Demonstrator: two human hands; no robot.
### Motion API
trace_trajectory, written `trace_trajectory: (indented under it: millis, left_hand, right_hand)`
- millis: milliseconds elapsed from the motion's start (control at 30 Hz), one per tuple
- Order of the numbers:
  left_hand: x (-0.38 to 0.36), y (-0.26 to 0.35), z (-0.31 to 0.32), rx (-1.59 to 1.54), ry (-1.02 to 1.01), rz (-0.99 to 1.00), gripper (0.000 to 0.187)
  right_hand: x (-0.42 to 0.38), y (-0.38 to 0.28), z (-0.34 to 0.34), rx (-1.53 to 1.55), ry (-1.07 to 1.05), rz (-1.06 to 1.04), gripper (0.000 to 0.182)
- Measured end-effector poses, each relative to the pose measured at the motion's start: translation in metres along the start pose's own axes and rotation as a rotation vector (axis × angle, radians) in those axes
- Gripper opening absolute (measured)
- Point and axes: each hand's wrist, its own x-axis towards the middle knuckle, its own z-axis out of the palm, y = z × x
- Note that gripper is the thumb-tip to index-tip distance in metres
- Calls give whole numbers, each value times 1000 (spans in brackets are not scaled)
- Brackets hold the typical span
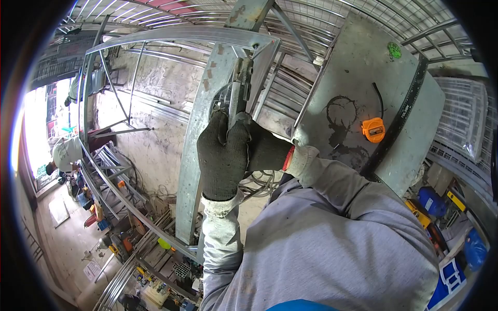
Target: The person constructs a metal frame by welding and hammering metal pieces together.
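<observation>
Both my hands wear dark knit gloves and meet over a steel beam in the middle of the view. My left hand (224,158) is closed around the lower end of a metal clamp that looks like locking pliers (240,85). Pressed against it from the right, my right hand (257,142) is closed on the same tool, its red-edged cuff showing. The tool's jaws point away from me, near the corner of a welded metal frame (181,34). My gloves hide the handles. Beneath lies the wide galvanized steel beam (193,155).
To the right, a metal sheet surface (321,88) carries an orange tape measure (373,129), a short black tube (379,98) and a long black level-like bar (399,122). Another person (67,154) is at the left by the bright doorway. Tools and metal tubes crowd the lower-left floor.
</observation>
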Motion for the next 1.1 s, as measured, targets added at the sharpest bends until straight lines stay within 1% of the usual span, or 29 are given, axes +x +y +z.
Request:
trace_trajectory:
  millis: [67, 100, 133, 167, 200, 267, 300, 333, 367, 400, 433, 500, 533, 767, 833, 967, 1067, 1100]
  left_hand:
    - [-1, 6, 1, -80, -18, -98, 32]
    - [0, 2, 1, -79, -18, -98, 32]
    - [2, -6, 2, -60, -6, -57, 31]
    - [4, -6, 2, -42, 6, -16, 30]
    - [3, -3, 2, -41, 7, -17, 30]
    - [2, 8, 1, -25, -11, -83, 28]
    - [1, 8, 2, -24, -8, -85, 28]
    - [-1, 8, 3, -65, 21, -71, 27]
    - [-3, 8, 4, -108, 50, -57, 26]
    - [-9, 13, 5, -225, 61, -128, 27]
    - [-10, 10, 5, -226, 56, -129, 27]
    - [-11, 1, 2, -153, 69, -55, 28]
    - [-13, -1, 1, -148, 58, -89, 29]
    - [-13, 4, -2, -109, 65, -96, 34]
    - [-13, 4, -2, -91, 42, -62, 34]
    - [-12, -1, -1, -91, 57, -53, 33]
    - [-12, -2, -2, -67, 46, -58, 33]
    - [-12, -1, -1, -51, 56, -61, 33]
  right_hand:
    - [-3, -6, -4, -84, -8, 63, 21]
    - [-4, -3, -3, -112, -11, 84, 21]
    - [-9, 24, 4, 18, -6, 123, 22]
    - [-6, 21, 3, -14, -13, 97, 22]
    - [-4, 19, 2, -45, -19, 71, 22]
    - [-5, 3, -1, -124, -19, 75, 18]
    - [-4, -6, -3, -163, -19, 77, 15]
    - [-2, -3, 0, -112, 12, 45, 13]
    - [-2, 0, 1, -86, 2, 61, 13]
    - [-2, 3, 1, -60, -8, 78, 12]
    - [-2, 7, 2, -35, -17, 95, 12]
    - [2, -15, -1, -279, -5, 29, 15]
    - [2, -14, 0, -286, -10, 33, 15]
    - [3, -11, 1, -324, -1, -47, 15]
    - [2, -8, 0, -378, 6, -164, 16]
    - [3, -10, 2, -351, 37, -161, 17]
    - [0, -5, 3, -394, 31, -112, 17]
    - [1, -6, 4, -351, 55, -108, 18]
